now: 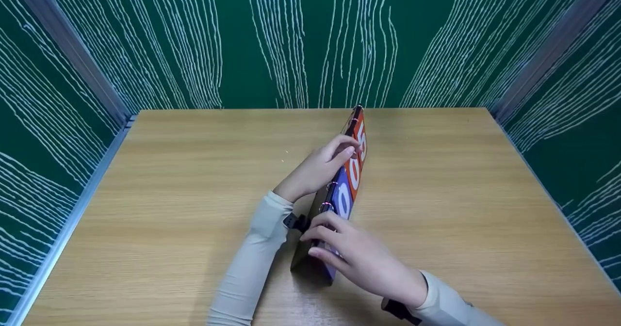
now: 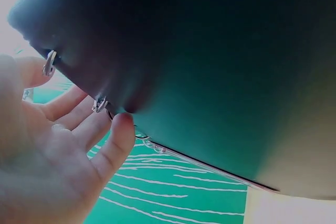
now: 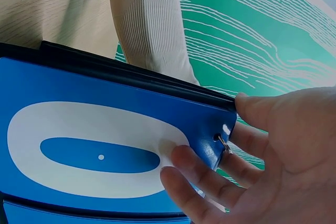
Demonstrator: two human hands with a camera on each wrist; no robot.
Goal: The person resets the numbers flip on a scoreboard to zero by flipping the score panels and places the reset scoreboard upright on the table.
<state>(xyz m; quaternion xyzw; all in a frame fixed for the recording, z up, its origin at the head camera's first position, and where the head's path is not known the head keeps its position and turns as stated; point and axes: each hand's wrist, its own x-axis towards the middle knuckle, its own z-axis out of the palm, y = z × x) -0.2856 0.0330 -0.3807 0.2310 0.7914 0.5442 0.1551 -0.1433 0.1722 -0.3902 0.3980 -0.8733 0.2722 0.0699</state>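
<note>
A tabletop flip scoreboard (image 1: 354, 175) stands upright like a tent, its ringed top edge running away from me. Red cards with white digits are at its far half and blue cards (image 3: 105, 87) with a white 0 at its near half. My left hand (image 1: 315, 171) grips the top edge around the red section. In the left wrist view its thumb lies against the dark back cover (image 2: 210, 77), beside the metal rings (image 2: 100, 103). At the near end, my right hand (image 1: 364, 253) holds the top edge, two fingertips over the blue card's face.
A light wooden table (image 1: 194, 161) spreads around the scoreboard. Green walls (image 1: 237, 49) with white wavy lines rise behind it and at both sides, with metal posts (image 1: 73, 44) at the corners. Tiny specks lie on the wood left of the scoreboard.
</note>
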